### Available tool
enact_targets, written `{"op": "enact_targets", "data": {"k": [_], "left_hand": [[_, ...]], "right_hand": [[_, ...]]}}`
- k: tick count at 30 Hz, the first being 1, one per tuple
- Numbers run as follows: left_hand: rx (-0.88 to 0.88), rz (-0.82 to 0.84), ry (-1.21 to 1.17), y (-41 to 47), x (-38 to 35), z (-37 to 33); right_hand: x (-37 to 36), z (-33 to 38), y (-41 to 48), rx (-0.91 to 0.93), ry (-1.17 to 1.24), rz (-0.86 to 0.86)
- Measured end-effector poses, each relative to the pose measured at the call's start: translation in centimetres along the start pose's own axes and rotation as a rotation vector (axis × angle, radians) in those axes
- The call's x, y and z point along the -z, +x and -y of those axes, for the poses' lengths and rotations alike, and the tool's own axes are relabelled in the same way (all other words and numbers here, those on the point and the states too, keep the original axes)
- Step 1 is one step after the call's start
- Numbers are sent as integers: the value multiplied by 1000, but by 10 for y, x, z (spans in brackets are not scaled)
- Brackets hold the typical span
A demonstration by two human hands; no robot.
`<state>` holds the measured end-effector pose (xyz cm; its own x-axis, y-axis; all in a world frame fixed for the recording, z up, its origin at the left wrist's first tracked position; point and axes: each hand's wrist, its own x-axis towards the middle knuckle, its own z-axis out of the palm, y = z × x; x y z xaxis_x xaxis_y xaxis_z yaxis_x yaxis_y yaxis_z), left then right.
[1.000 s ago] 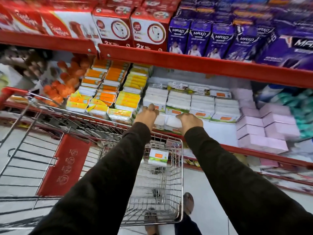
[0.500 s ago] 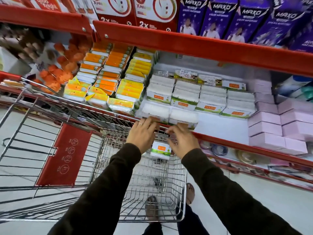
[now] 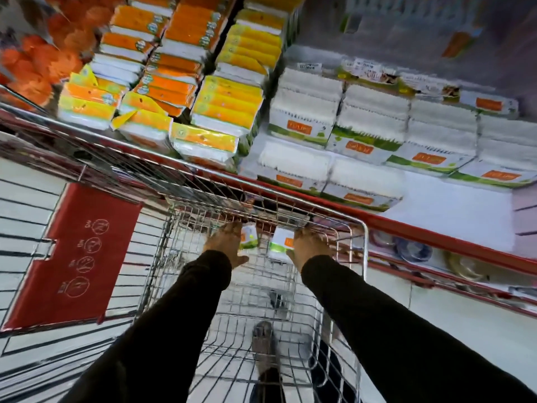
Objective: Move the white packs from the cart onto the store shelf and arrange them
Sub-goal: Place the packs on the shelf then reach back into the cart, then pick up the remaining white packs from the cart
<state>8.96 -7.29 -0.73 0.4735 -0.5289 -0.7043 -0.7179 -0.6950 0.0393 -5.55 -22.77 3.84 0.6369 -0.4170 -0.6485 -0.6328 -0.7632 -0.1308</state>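
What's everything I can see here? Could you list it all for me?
White packs on shelf: many, white with green and orange labels, stacked centre-right.
White packs in cart: two, at the basket's far end.
Yellow-orange packs: many, stacked on shelf, left.
Orange items: several, blurred, far left.
Pink boxes: a few, right edge.
Cart: one, wire, red flap.
Shelf: white surface, red edge.
Left hand: on one pack.
Right hand: on the other.

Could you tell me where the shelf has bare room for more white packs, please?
The open patch of white shelf floor lies right of the two front white packs, ahead of the back rows, left of the pink packs. The yellow and orange packs on the left are crowded.
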Motion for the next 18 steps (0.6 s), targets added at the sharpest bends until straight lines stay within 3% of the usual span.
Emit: {"op": "enact_targets", "data": {"k": [8, 12, 18], "left_hand": [[-25, -59, 37, 12, 0, 7], [11, -62, 13, 2, 2, 2], [4, -193, 34, -26, 2, -10]], "right_hand": [[-30, 6, 5, -46, -125, -21], [-24, 9, 10, -27, -24, -7], [-20, 19, -13, -17, 134, -67]]}}
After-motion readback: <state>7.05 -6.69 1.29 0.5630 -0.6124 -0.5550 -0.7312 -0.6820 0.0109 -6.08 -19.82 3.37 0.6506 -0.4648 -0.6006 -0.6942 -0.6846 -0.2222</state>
